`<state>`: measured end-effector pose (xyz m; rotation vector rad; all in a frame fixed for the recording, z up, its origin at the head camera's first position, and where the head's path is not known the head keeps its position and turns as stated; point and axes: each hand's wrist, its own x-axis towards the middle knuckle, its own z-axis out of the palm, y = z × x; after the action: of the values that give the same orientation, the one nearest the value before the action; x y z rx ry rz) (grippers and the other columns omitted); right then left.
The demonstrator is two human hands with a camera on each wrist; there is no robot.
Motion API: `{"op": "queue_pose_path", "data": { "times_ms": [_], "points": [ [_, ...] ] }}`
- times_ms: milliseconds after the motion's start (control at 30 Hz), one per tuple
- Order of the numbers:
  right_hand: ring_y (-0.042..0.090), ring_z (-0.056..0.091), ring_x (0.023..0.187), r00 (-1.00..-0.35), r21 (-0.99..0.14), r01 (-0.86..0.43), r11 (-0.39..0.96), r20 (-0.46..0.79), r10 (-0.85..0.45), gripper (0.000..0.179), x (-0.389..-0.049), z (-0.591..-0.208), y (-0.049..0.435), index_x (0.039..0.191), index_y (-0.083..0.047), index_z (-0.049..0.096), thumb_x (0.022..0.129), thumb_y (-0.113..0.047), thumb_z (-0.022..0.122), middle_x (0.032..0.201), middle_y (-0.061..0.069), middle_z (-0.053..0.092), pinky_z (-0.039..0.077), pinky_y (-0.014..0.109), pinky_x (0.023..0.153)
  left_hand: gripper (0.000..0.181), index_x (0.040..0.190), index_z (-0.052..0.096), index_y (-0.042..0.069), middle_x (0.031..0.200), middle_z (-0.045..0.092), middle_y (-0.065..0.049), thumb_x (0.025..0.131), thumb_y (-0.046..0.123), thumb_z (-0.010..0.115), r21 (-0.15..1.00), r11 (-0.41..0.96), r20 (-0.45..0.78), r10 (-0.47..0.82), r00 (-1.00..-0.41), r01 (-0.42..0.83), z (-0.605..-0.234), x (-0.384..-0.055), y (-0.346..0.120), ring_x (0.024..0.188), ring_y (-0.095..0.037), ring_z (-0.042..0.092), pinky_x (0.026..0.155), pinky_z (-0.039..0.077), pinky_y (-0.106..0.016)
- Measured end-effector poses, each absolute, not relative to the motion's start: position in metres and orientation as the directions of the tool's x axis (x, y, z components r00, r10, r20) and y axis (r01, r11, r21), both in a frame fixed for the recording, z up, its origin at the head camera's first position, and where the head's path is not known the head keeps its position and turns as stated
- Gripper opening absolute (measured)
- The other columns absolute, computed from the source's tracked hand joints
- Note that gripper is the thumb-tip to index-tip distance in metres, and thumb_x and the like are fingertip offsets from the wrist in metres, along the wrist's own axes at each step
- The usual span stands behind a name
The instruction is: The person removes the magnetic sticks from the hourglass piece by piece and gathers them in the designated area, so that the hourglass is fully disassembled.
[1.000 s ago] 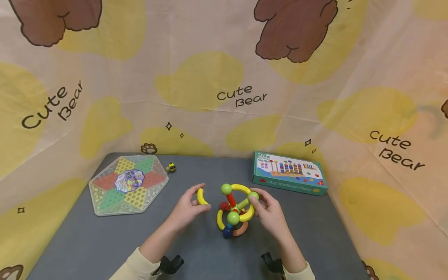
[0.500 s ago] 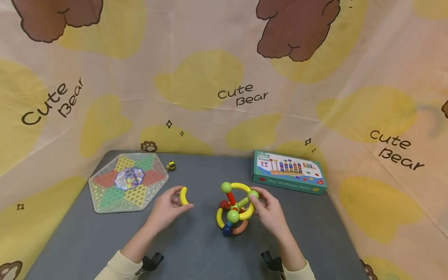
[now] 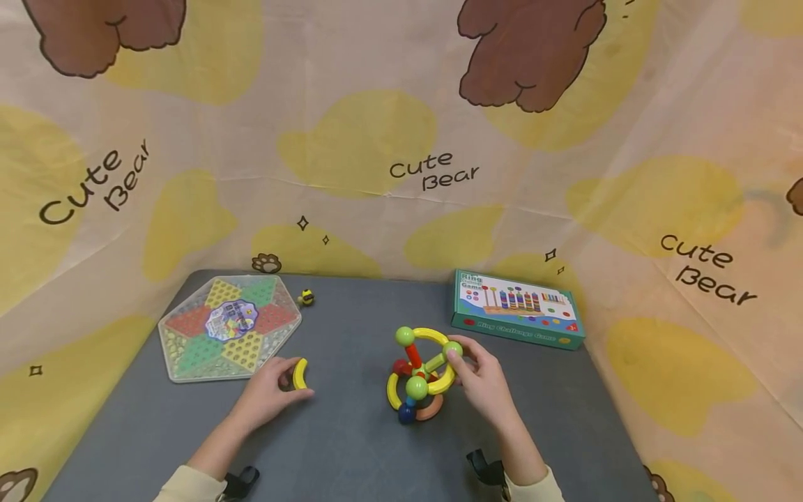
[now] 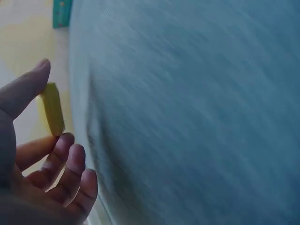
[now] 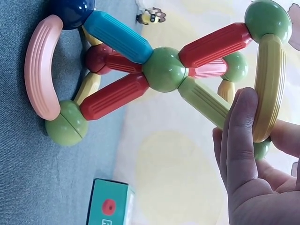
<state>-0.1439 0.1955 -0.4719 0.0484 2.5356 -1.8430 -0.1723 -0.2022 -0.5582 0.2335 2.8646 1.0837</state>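
Between thumb and fingertips my left hand [image 3: 266, 392] pinches a curved yellow stick [image 3: 300, 374], low over the table to the left of centre. The left wrist view shows the same yellow stick [image 4: 51, 110] held by its two ends. My right hand [image 3: 483, 380] grips the upper right corner of a ball-and-stick structure [image 3: 433, 364], around a green ball [image 3: 452, 350]. Red, blue and green straight sticks meet at a central green ball [image 5: 164, 69]. A pink curved stick [image 5: 42, 68] and a dark blue ball [image 3: 407, 413] form part of its base, standing on the table.
A hexagonal Chinese checkers set [image 3: 188, 348] lies at the back left, just beyond my left hand. Beside it sits a small yellow-and-black bee figure [image 3: 306, 298]. At the back right is a green Ring Challenge Game box [image 3: 517, 310]. A printed cloth [image 3: 351, 153] hangs behind the table.
My left hand has moved left and toward me, carrying the yellow stick away from the structure. My right hand and the structure have stayed in place.
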Motion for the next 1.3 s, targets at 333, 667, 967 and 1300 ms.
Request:
{"op": "queue_pose_path", "data": {
  "times_ms": [333, 667, 967, 1300],
  "points": [
    [0.020, 0.070, 0.074, -1.000, -0.951, 0.013, 0.309, -0.005, 0.028, 0.034, -0.141, -0.472, 0.195, 0.131, -0.019, 0.064, 0.100, -0.032, 0.064, 0.121, 0.012, 0.066, 0.057, 0.027, 0.067, 0.078, 0.136, 0.060, -0.001, 0.108, 0.061, -0.008, 0.078, 0.045, 0.085, 0.559, 0.815, -0.052, 0.223, -0.973, 0.156, -0.562, -0.168, -0.223, 0.093, -0.021, 0.055, 0.075, 0.046, -0.039],
    [0.018, 0.071, 0.075, -1.000, -0.952, 0.016, 0.306, -0.007, 0.029, 0.038, -0.141, -0.473, 0.195, 0.132, -0.017, 0.064, 0.099, -0.037, 0.064, 0.122, 0.014, 0.066, 0.057, 0.025, 0.067, 0.087, 0.144, 0.049, -0.004, 0.120, 0.058, -0.021, 0.081, 0.047, 0.082, 0.516, 0.847, -0.127, 0.224, -0.966, 0.128, -0.546, -0.167, -0.222, 0.104, -0.035, 0.061, 0.085, 0.050, -0.053],
    [0.020, 0.073, 0.074, -0.999, -0.957, 0.024, 0.290, -0.016, 0.028, 0.037, -0.141, -0.471, 0.193, 0.131, -0.019, 0.064, 0.099, -0.036, 0.065, 0.122, 0.014, 0.066, 0.058, 0.028, 0.067, 0.058, 0.135, 0.062, 0.007, 0.104, 0.070, -0.007, 0.091, 0.045, 0.073, 0.582, 0.790, 0.091, 0.170, -0.981, 0.191, -0.495, -0.157, -0.174, 0.073, -0.009, 0.058, 0.063, 0.047, -0.032],
    [0.020, 0.072, 0.074, -0.997, -0.950, 0.057, 0.308, -0.040, 0.061, 0.037, -0.137, -0.467, 0.190, 0.133, -0.018, 0.063, 0.100, -0.034, 0.064, 0.122, 0.014, 0.066, 0.058, 0.028, 0.067, 0.041, 0.129, 0.066, 0.015, 0.104, 0.067, 0.002, 0.092, 0.031, 0.075, 0.790, 0.535, 0.135, 0.323, -0.937, 0.298, -0.475, -0.159, -0.107, 0.078, -0.004, 0.063, 0.068, 0.053, -0.024]
  ]
}}
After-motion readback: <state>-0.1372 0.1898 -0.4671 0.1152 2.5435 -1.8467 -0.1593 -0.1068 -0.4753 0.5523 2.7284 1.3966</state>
